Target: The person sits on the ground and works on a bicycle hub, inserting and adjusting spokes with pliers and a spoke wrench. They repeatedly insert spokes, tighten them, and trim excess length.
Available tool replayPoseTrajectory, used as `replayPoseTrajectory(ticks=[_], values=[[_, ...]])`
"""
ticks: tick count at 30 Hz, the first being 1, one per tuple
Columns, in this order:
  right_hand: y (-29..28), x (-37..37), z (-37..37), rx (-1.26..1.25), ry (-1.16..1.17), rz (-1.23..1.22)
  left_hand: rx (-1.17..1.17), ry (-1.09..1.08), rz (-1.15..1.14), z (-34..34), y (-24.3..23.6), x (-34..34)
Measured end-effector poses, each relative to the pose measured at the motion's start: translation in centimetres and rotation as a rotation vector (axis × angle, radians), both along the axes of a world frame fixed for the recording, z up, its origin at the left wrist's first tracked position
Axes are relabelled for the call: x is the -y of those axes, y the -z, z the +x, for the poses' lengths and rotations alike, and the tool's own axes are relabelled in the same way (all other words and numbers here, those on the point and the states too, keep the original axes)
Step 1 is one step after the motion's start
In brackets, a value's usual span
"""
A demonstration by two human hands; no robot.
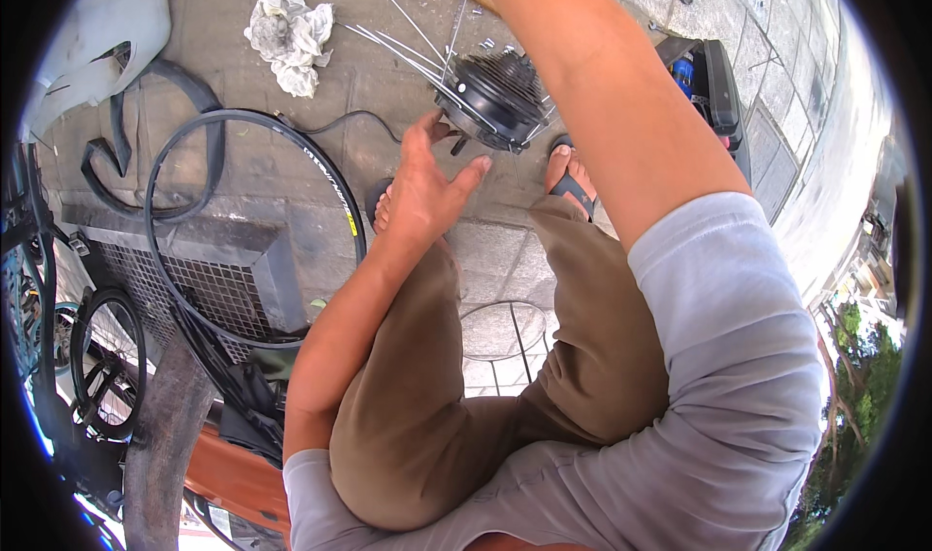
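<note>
A black wheel hub (490, 90) with a ribbed sprocket stack sits at the upper middle, loose silver spokes (398, 51) radiating from it. My left hand (432, 172) is at the hub's lower left, fingers bent by its edge and thumb stretched apart; whether the fingertips touch it is unclear. A thin black cable (349, 116) runs from the left toward them. My right forearm (641, 95) reaches up past the hub and out of the top edge; that hand is out of view. My sandalled feet (568, 177) are just below the hub.
Left lie a crumpled white cloth (289, 36), a black bicycle rim (214, 116), a black inner tube (199, 95) and a white plastic piece (102, 22), beside a metal grate (209, 284) and several bicycle parts (102, 357). A black toolbox (723, 95) stands right of the hub.
</note>
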State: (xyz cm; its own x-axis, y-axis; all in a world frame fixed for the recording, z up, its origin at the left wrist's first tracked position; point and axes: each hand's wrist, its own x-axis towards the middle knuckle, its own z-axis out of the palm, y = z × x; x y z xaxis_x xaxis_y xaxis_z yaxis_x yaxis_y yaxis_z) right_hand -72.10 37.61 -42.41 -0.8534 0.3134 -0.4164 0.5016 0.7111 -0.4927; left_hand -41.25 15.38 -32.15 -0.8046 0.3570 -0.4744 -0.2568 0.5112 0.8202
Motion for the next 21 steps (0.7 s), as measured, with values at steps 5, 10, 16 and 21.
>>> replayPoseTrajectory(ticks=[5,10,16,21], values=[[2.4,0.6,-0.3,-0.002,-0.136,0.097,-0.490,0.180,-0.214,-1.4,-2.4,0.5],[2.4,-0.5,0.5,0.168,-0.299,0.038,-0.704,0.590,-0.121,-4.2,-3.3,-0.6],[2.8,-10.3,4.9,0.206,0.282,-0.612,-0.750,0.753,-0.194,-4.2,-1.7,-5.9],[-11.7,-7.1,13.7,0.160,0.166,-0.675,-0.802,0.669,-0.257,-3.7,-1.5,-4.8]])
